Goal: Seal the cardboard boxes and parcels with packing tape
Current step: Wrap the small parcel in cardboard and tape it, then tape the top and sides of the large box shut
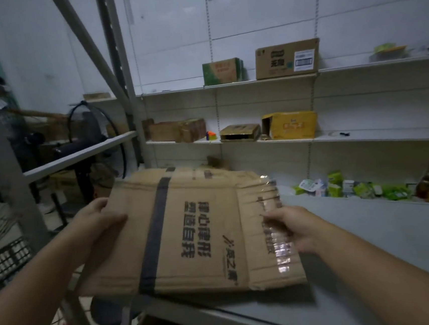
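A flat-looking cardboard box (202,237) sits mid-frame, held between both hands above the near-left corner of the grey worktop (385,237), its left half overhanging the edge. Its long axis runs roughly 9 to 3 o'clock, with a slight tilt; a dark band (155,236) crosses it from about 1 to 7 o'clock. The left hand (96,223) grips the 9 o'clock edge, thumb on top and fingers hidden beneath. The right hand (293,226) grips the 3 o'clock edge, fingertips lying on a wrinkled strip of clear tape (279,250) that runs down that side. So the box lies at 3 o'clock from the left hand and at 9 o'clock from the right, both equally close and neither free. The next move probably depends on setting the box down toward 3 o'clock, where the worktop is bare, which would release one hand for taping. No tape roll can be made out. Green packets (383,189) lie at 2 o'clock, well apart from the box, below wall shelves (363,139) carrying other cartons.
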{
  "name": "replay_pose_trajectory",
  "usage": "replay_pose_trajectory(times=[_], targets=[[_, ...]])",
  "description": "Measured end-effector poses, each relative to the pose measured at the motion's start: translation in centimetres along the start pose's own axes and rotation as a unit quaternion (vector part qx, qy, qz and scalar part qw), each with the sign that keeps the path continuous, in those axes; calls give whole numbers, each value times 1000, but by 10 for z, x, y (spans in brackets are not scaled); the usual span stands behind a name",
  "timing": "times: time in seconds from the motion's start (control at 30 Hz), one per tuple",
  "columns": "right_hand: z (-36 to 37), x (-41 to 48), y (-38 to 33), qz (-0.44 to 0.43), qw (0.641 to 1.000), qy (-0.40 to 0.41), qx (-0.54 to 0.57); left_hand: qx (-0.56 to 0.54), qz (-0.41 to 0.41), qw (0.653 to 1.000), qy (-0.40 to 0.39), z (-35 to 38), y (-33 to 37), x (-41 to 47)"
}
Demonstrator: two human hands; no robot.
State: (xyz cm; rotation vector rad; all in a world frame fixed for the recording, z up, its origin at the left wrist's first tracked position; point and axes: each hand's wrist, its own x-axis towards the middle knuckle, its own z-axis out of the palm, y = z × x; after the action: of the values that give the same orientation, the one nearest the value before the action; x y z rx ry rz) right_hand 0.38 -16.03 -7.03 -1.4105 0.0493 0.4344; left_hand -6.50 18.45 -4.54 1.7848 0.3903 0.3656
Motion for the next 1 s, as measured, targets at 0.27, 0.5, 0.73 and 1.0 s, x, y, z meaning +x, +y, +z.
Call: replay_pose_trajectory(times=[0.27,0.5,0.73,1.0], targets=[[-39,-34,-34,-208,976,45,39,-143,46,973,-174,6,52,-38],[-91,-59,-64,-261,960,95,39,-128,-4,961,-246,55,57,-61],[-145,-48,-47,-259,889,238,-294,-176,-88,938,-286,117,27,-80],[-171,-50,-27,-113,787,355,-491,-240,-114,911,-316,193,-12,-118]])
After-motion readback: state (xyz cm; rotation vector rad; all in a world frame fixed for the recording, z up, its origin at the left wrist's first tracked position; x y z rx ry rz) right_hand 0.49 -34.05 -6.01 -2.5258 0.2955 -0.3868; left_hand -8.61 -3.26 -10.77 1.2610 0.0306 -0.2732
